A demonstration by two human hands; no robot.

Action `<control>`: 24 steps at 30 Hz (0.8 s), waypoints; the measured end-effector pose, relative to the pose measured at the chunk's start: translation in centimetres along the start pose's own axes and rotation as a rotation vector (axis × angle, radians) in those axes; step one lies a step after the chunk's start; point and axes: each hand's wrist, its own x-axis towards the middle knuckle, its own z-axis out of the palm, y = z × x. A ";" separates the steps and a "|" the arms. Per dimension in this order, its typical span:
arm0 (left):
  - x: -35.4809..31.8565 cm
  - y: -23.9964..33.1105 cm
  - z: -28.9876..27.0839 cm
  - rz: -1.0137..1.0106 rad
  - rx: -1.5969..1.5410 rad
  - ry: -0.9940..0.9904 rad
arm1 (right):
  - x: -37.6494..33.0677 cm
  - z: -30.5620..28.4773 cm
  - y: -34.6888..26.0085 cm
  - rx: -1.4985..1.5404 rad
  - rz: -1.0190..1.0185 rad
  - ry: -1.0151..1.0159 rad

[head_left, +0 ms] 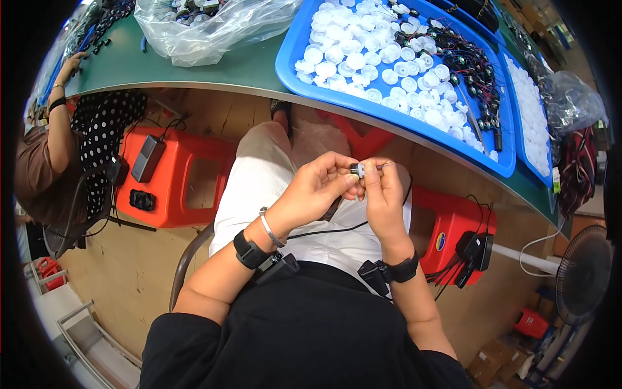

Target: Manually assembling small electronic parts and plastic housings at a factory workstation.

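Over the lap, below the table (259, 71) edge, left hand (317, 188) and right hand (382, 191) pinch a small part (357, 170) together, seemingly mid-assembly; next likely needs a steady press

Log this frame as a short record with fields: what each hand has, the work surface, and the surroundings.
left hand: left hand pinches a small dark cylindrical part with a white cap at its fingertips
right hand: right hand grips the same part from the other side, over the lap
work surface: green table bearing a large blue plastic tray of white round caps and dark wired parts
also on table: clear plastic bag
below: orange plastic stools
nearby: another person's arm at far left
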 end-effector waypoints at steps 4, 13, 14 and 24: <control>-0.1 0.0 -0.1 0.020 0.027 0.012 | 0.3 -0.2 -0.9 0.157 0.088 -0.062; -0.4 -0.9 0.0 0.131 0.298 0.040 | 0.3 -0.4 -0.4 0.338 0.215 -0.121; -0.2 -1.1 -0.1 0.080 0.139 0.039 | 0.5 -0.8 -0.2 0.328 0.211 -0.126; 0.4 -1.2 -1.5 -0.219 -0.405 -0.029 | 0.0 0.0 -1.0 -0.311 -0.170 -0.070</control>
